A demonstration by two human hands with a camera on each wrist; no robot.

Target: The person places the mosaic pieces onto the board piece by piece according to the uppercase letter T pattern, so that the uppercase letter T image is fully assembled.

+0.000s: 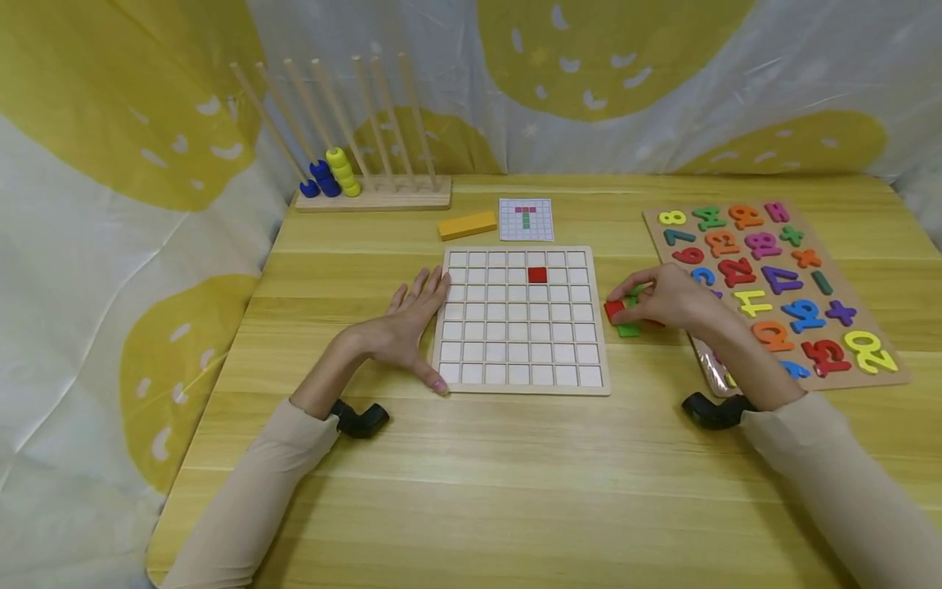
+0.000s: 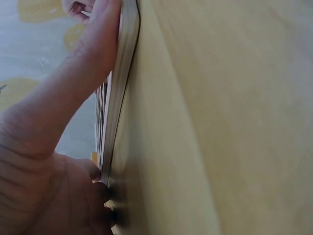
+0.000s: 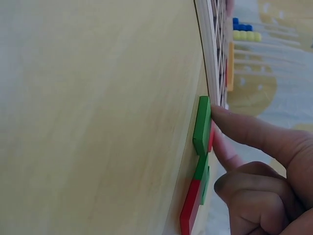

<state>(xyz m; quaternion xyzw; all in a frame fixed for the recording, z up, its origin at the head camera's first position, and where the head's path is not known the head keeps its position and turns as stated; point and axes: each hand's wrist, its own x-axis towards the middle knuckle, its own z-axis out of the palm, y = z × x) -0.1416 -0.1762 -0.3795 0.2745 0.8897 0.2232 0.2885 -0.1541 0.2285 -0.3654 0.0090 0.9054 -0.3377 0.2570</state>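
Note:
A white grid board [image 1: 527, 390] in a light wooden frame lies flat on the table, with one red square tile [image 1: 537, 275] in its second row from the far side. Along the board's left edge rests my left hand [image 1: 407, 329], fingers spread and thumb at the near left corner. Just off the right edge, my right hand [image 1: 666, 296] pinches another red tile [image 1: 614, 311] between thumb and index finger. Beneath and beside those fingers lie green tiles [image 3: 201, 125] and a further red tile [image 3: 190, 208], partly covered by the hand in the head view.
Behind the board are a small card [image 1: 526, 220] with a coloured T pattern and an orange block [image 1: 467, 226]. A pegged wooden stand [image 1: 373, 196] with blue and yellow beads stands at the back left. The number puzzle board [image 1: 876, 378] lies right, under my right forearm.

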